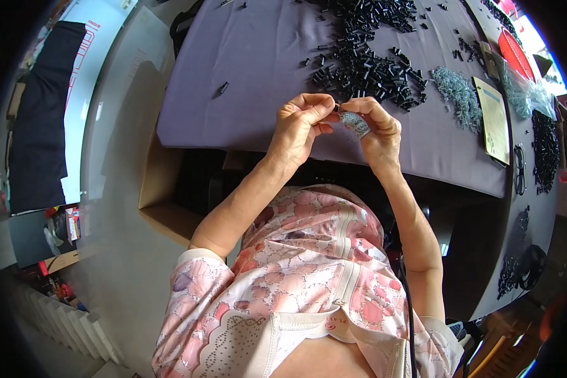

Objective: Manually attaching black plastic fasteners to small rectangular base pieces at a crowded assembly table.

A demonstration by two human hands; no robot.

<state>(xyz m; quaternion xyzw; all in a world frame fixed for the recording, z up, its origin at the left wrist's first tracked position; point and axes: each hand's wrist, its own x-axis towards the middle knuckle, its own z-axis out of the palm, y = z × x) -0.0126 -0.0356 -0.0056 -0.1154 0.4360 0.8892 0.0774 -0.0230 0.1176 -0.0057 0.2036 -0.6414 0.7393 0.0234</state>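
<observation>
Above the table's near edge, my left hand [301, 123] and my right hand [382, 129] meet fingertip to fingertip. Pinched between them is a small black piece [337, 108], mostly covered by the fingers. The left thumb and forefinger close on it from one side, the right fingertips from the other. A clump of small silvery pieces [355, 124] is cupped in the right palm; their exact kind is too small to tell. Just beyond the hands spreads a heap of short black cylindrical parts [368, 66]. Right of it lies a pile of similar small silvery pieces [457, 97].
A cloth-covered table [233, 126] carries one stray black part [223, 88]. At the right are a yellowish booklet [494, 123], eyeglasses [520, 169], a clear plastic bag [535, 97], a red basket [515, 55] and more black parts [545, 151]. A cardboard box [160, 211] stands below the table's left corner.
</observation>
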